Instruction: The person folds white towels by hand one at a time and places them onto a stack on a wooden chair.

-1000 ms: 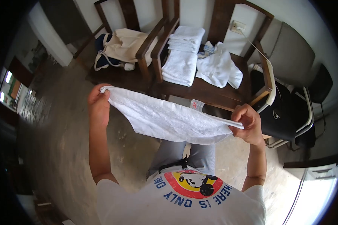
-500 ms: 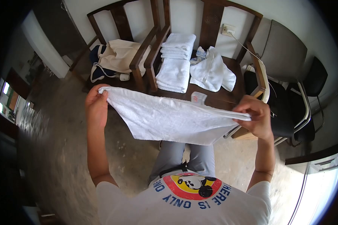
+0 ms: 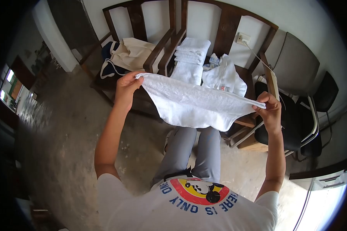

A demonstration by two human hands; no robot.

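A white towel (image 3: 196,102) is stretched between my two hands in front of my knees, its lower edge hanging loose. My left hand (image 3: 128,86) pinches one upper corner, and my right hand (image 3: 270,111) grips the opposite corner, a little lower. A small label shows at the towel's top edge. Behind it, on the wooden chair, stands a stack of folded white towels (image 3: 192,52), its lower part hidden by the held towel. To the right of the stack lies a crumpled white towel (image 3: 229,75).
Cream and navy cloth (image 3: 133,54) lies on the left wooden chair (image 3: 112,21). A white cable runs from the wall socket (image 3: 243,39) past the right armrest. Black chairs (image 3: 324,90) with metal frames stand at the right. A cardboard box (image 3: 254,145) sits beneath.
My left hand has moved right and up, and my right hand slightly up. The towel has risen and is held with its top edge straighter. The camera view has shifted a little.
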